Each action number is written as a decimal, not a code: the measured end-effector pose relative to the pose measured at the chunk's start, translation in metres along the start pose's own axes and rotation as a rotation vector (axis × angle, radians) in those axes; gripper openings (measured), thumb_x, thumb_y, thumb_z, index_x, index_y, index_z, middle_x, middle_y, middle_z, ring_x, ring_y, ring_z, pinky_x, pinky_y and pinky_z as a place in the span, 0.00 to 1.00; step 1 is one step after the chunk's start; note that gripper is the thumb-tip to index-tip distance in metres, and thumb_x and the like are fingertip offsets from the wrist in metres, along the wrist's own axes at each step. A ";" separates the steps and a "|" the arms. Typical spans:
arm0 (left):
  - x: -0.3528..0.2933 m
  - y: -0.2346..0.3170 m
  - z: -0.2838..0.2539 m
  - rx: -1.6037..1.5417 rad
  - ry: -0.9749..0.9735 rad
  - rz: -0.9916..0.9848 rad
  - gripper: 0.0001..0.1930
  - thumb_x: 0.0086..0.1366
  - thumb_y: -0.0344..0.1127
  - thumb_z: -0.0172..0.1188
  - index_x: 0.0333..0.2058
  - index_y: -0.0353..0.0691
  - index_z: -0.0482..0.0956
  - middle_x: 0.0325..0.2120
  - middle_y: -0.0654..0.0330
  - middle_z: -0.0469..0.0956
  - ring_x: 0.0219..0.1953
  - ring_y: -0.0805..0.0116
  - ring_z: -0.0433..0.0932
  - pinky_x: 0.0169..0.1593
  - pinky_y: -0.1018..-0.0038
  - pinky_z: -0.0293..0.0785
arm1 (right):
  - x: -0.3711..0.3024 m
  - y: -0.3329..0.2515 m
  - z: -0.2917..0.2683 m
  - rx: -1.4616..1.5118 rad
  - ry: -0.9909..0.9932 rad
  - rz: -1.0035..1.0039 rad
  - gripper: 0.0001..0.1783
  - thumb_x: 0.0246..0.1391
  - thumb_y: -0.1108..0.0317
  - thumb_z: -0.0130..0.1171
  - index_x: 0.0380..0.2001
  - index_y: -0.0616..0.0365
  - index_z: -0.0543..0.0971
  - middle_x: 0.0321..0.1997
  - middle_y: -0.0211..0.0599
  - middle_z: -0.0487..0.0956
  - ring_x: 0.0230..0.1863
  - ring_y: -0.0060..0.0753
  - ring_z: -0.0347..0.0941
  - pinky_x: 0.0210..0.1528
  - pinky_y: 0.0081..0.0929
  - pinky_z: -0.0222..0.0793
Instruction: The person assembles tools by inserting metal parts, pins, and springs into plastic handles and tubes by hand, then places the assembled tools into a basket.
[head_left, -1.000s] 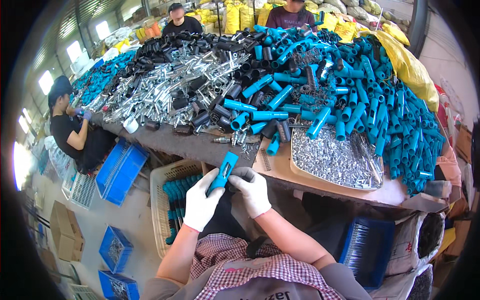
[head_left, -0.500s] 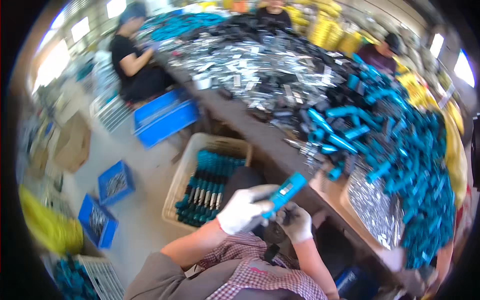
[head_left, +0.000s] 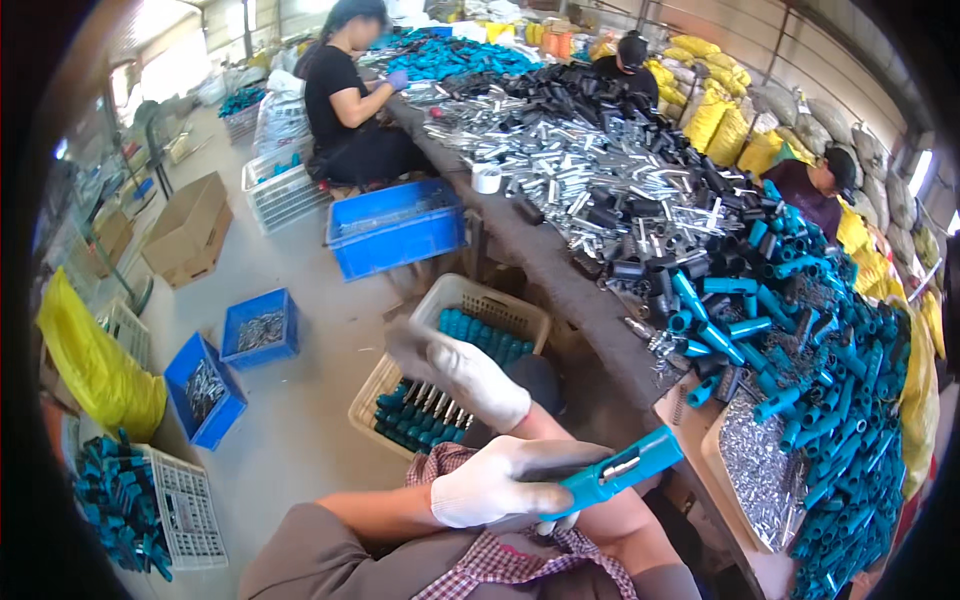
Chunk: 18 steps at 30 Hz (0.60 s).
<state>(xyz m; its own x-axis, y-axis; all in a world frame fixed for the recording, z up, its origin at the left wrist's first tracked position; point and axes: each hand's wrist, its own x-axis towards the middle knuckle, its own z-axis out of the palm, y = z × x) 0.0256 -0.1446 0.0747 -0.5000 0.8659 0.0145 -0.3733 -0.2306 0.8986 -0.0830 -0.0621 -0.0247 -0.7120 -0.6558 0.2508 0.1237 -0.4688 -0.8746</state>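
Note:
A teal plastic handle (head_left: 632, 466), with a silver metal part showing in its slot, is gripped in my gloved left hand (head_left: 492, 484) close to my body. Crossing beyond that hand, my right forearm reaches left. My gloved right hand (head_left: 468, 378) is over the beige crate (head_left: 368, 398), its fingers stretched out and slightly blurred, with nothing visible in them. Rows of teal handles with metal shafts (head_left: 440, 402) lie inside that crate, partly hidden by the hand.
On the long table (head_left: 560, 270), silver parts (head_left: 575, 170), black parts and teal tubes (head_left: 850, 420) are heaped. A tray of small metal pieces (head_left: 755, 475) sits near its edge. Blue bins (head_left: 395, 245) and a carton (head_left: 188, 228) stand on the floor. Co-workers sit around the table.
My right hand has moved from beside the handle leftward over the crate. My left hand has brought the handle lower and nearer my body. The view has shifted.

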 end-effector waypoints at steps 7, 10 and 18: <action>0.014 -0.027 -0.016 -0.117 0.047 -0.073 0.30 0.63 0.26 0.59 0.64 0.30 0.68 0.42 0.53 0.80 0.38 0.68 0.80 0.38 0.73 0.77 | -0.129 -0.045 -0.040 -0.563 0.413 0.298 0.21 0.66 0.65 0.50 0.55 0.67 0.77 0.47 0.44 0.83 0.48 0.33 0.81 0.53 0.30 0.76; 0.034 -0.028 -0.012 -0.072 0.064 -0.177 0.32 0.60 0.38 0.66 0.60 0.26 0.70 0.42 0.52 0.80 0.34 0.66 0.81 0.35 0.75 0.77 | -0.199 -0.086 -0.017 -0.780 0.757 0.204 0.17 0.62 0.65 0.52 0.46 0.65 0.82 0.35 0.37 0.83 0.35 0.25 0.77 0.42 0.25 0.74; 0.085 -0.056 -0.005 -0.195 -0.004 -0.242 0.37 0.58 0.35 0.63 0.63 0.21 0.63 0.41 0.46 0.79 0.31 0.65 0.81 0.31 0.74 0.79 | -0.348 -0.161 0.040 -1.373 1.626 0.117 0.09 0.54 0.72 0.60 0.38 0.59 0.85 0.33 0.40 0.84 0.32 0.34 0.80 0.38 0.29 0.74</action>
<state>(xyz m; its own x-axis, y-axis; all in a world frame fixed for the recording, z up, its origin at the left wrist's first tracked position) -0.0001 -0.0604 0.0234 -0.3753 0.9077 -0.1878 -0.6243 -0.0977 0.7750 0.1719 0.2180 0.0455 -0.6451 0.6774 0.3534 0.2812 0.6405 -0.7146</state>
